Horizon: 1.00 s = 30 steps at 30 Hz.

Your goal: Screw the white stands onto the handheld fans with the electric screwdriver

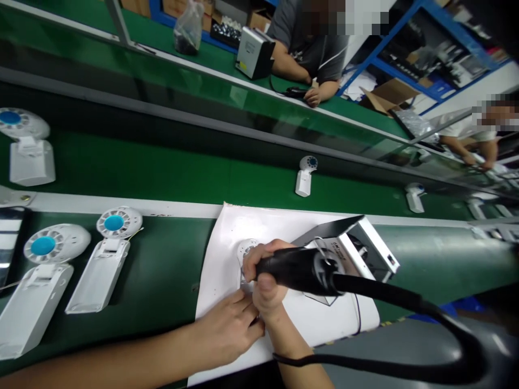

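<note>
Steady black tool [294,268] in closed R grip [270,294]; brace white unit [245,248] just beside w/ L grip [229,328], can't tell if holding.

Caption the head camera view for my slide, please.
Right hand gripping a black corded tool above a white sheet, left hand close by.

Here on the green workbench [162,286], a white sheet [221,270] lies flat, two white handheld fans [57,243] [119,222] resting to its left.
</note>
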Tool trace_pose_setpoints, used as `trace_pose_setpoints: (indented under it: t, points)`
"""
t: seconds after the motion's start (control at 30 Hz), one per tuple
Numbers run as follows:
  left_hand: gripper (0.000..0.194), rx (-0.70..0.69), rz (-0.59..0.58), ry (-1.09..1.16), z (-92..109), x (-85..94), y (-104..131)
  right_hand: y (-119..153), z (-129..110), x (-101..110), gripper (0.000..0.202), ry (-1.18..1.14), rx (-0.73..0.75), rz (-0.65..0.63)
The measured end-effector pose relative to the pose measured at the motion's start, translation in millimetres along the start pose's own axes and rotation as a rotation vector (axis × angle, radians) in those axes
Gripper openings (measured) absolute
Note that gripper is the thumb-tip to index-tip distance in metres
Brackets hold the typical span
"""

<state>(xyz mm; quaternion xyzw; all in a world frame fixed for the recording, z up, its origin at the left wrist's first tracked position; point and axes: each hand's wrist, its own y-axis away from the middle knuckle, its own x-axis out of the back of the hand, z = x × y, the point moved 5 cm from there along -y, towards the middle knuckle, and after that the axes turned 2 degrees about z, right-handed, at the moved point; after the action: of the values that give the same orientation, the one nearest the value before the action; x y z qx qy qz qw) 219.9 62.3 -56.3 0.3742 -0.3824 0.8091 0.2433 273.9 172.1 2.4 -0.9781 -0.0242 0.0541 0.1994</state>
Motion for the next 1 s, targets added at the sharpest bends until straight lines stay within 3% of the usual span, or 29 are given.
trace_pose_setpoints:
  t: [0.13, 0.23, 0.3, 0.4, 0.5, 0.63, 0.87, 1.0]
  points:
    - [0.005, 0.003, 0.039, 0.004, 0, 3.8, -1, -1, -33, 22, 0.052, -0.112, 0.182, 0.097]
    - [0.011, 0.003, 0.025, -0.014, 0, 7.2, -4, -3, -80, 66, 0.054, 0.005, 0.372, 0.262]
    - [0.01, -0.002, 0.014, -0.021, 1, 9.7, -5, -6, -103, 99, 0.048, 0.18, 0.399, 0.422]
    - [0.01, 0.001, 0.011, -0.024, 1, 12.2, -6, -14, -111, 131, 0.045, 0.281, 0.388, 0.491]
    - [0.011, 0.002, 0.011, -0.016, 1, 12.3, -6, -15, -101, 143, 0.045, 0.263, 0.341, 0.503]
    - [0.011, -0.002, 0.013, -0.008, 1, 13.4, -7, -6, -93, 126, 0.045, 0.181, 0.303, 0.434]
    - [0.017, 0.006, -0.009, 0.004, 0, 10.7, -9, -4, -67, 52, 0.045, -0.14, 0.216, 0.181]
    - [0.014, -0.004, -0.017, -0.011, 1, 8.7, -8, -7, -49, 41, 0.043, -0.176, 0.18, 0.183]
